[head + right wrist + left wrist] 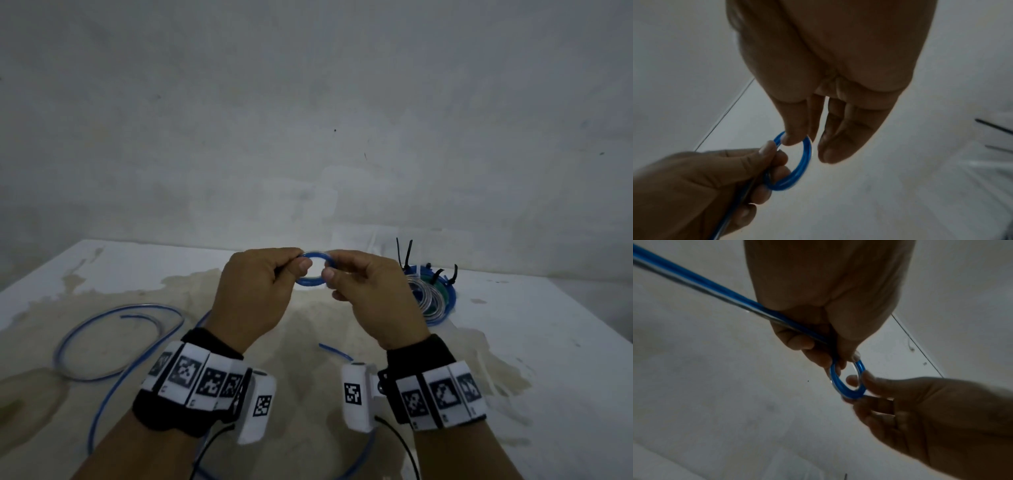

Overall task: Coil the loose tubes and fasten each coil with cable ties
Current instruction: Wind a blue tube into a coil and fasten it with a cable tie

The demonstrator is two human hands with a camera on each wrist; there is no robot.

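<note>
We see a stained white table point(513, 342) against a grey wall point(308, 102); left hand point(253, 291) and right hand point(370, 298) pinch the blue coil point(310, 281), with tied coils point(431, 294) half hidden at two o'clock.

A bare, dimly lit workroom rather than a home: a plain white table point(513, 342) blotched with brown stains stands against an unpainted, mottled grey wall point(308, 120). Loose blue tubing point(113, 377) sprawls across the tabletop, and finished coils point(431, 294) bound with black cable ties point(406, 257) sit at the back.
</note>
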